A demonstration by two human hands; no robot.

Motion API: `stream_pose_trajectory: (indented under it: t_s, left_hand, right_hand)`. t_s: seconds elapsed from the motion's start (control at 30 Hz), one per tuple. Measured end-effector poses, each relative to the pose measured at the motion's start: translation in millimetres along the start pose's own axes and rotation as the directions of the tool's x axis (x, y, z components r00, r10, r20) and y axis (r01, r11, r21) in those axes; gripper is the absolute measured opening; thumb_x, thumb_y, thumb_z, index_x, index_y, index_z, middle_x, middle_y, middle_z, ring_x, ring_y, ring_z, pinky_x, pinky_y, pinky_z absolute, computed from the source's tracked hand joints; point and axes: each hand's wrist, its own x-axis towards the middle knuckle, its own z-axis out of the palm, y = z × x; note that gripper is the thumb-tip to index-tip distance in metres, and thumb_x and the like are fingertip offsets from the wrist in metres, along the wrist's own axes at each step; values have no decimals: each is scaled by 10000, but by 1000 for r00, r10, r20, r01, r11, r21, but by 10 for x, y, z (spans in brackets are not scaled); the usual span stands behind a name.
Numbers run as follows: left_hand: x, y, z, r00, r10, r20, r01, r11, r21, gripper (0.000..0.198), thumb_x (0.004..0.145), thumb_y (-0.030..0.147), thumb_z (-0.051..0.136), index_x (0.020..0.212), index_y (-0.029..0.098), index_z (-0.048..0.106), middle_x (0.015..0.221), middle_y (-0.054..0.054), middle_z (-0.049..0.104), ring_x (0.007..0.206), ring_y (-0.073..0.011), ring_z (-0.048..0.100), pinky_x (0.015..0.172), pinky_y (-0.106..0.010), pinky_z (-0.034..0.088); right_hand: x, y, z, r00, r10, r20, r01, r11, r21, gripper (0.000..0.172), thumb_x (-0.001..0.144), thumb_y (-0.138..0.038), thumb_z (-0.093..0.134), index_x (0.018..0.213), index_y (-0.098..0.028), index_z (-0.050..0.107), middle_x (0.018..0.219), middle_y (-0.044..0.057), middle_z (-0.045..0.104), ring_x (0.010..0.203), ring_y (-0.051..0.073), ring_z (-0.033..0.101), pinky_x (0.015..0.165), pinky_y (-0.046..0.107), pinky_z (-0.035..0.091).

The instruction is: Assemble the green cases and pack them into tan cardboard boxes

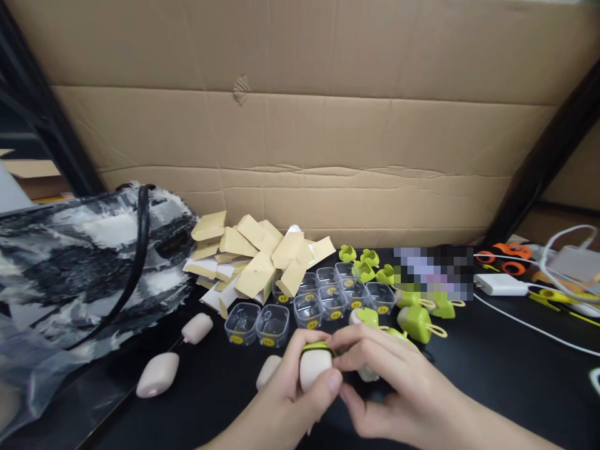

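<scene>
My left hand (300, 397) is wrapped around a cream, rounded block (315, 367), with the thumb pressed on its near face. A green cover (317, 345) sits over the block's far edge. My right hand (384, 375) has its fingertips at the cover's right side and the block's edge; its thumb is bent below. Partly behind my left hand lies another cream block (268, 371). Beyond my right hand are several cream blocks with green covers, one with a cord loop (419, 323). What the covered fingers touch underneath is hidden.
Clear plastic cups (242, 324) with yellow stickers stand ahead. Behind them are opened small cartons (255, 275) and loose green covers (369, 257). Two pinkish blocks (158, 375) lie left, near a black-and-white bag (94, 256). A white charger (501, 285), cables and orange-handled scissors (513, 251) are right.
</scene>
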Motion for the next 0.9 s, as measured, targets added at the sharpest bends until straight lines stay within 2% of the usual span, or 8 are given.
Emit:
stream_pose_trajectory:
  t_s: [0.13,0.27,0.37,0.5,0.63,0.73,0.8,0.9]
  left_hand:
    - [-52,113,46,997,45,-58,-33,982,187,366,800,338,632,1130,257,496,816,28,548,682,-147,487,591,-226,397]
    - [-38,165,79,999,45,-1,-44,984,171,358,818,332,594,1139,241,465,847,21,562,709,-159,525,651,-255,432]
    - [-43,179,76,998,53,-15,-50,983,176,328,840,343,578,1133,243,471,875,12,585,750,-174,555,669,-263,444]
    - [-70,192,40,997,59,-47,-49,979,196,381,843,360,602,1190,266,477,992,-10,645,836,-202,606,711,-275,462]
    - [-57,183,7,990,109,-94,-92,981,168,432,820,378,654,1195,275,468,1079,-29,645,956,-245,611,749,-289,464]
    - [-30,184,0,984,149,-98,-133,980,149,384,822,367,656,1155,266,495,1105,-36,629,1042,-262,579,791,-293,458]
    - [-26,193,4,986,146,-84,-131,979,159,374,814,359,663,1143,259,515,1089,-32,627,1012,-252,581,809,-297,453]
    - [-62,207,24,990,92,-104,-73,981,177,437,810,372,661,1194,260,482,1015,-31,642,867,-229,603,766,-303,459]
  right_hand:
    - [39,-23,18,999,-24,-30,21,995,-99,164,684,-67,503,736,-217,467,821,45,622,672,152,573,567,257,489]
    - [78,-41,37,999,-48,-20,44,986,-159,156,671,-86,467,671,-223,393,753,41,582,614,148,498,513,257,425]
    - [73,-42,31,997,-69,-32,63,983,-171,145,677,-90,464,667,-221,402,754,47,586,608,152,502,509,265,430]
    - [40,-2,-8,997,-66,-41,61,992,-107,148,712,-73,522,765,-206,487,855,62,633,692,164,588,590,279,506]
    - [27,62,-55,1000,4,10,-4,1000,25,298,755,-42,566,1006,-199,537,1001,64,651,888,169,643,768,281,538]
    - [28,73,-78,999,27,38,-30,996,78,366,750,-19,546,1059,-214,525,1049,58,644,949,170,638,826,293,531]
    - [23,55,-91,997,47,53,-52,995,86,401,731,-19,545,1071,-230,515,1052,53,639,960,180,634,846,310,530]
    - [8,17,-105,990,80,115,-89,993,79,605,682,-54,582,1241,-230,431,1189,89,589,1098,226,592,914,341,516]
